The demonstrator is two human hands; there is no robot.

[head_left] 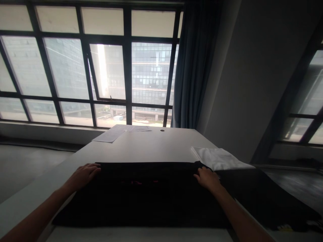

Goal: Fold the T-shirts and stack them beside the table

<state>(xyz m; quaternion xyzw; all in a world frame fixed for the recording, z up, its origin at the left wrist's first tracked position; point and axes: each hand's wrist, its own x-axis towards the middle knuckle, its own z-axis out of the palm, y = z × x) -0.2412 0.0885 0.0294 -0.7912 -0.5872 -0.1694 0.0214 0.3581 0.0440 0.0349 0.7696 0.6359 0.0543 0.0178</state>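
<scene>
1. Clock centred on near cloth [143,198], laid on table [156,148], near side.
2. Left hand [87,172]: 10 o'clock, on cloth's far-left corner.
3. Right hand [207,177]: 2 o'clock, on far-right part.
4. Side cloth [267,198]: 3 o'clock, just beside.
5. Folded cloth [222,158]: 2 o'clock, at side cloth's far end; overlap unclear.
6. Papers [109,135]: 11 o'clock, table's far-left corner.
7. Table hole [162,130]: 12 o'clock, near far edge.
8. Windows [108,70]: 10–12, behind table; curtain [193,67]: 1.
</scene>
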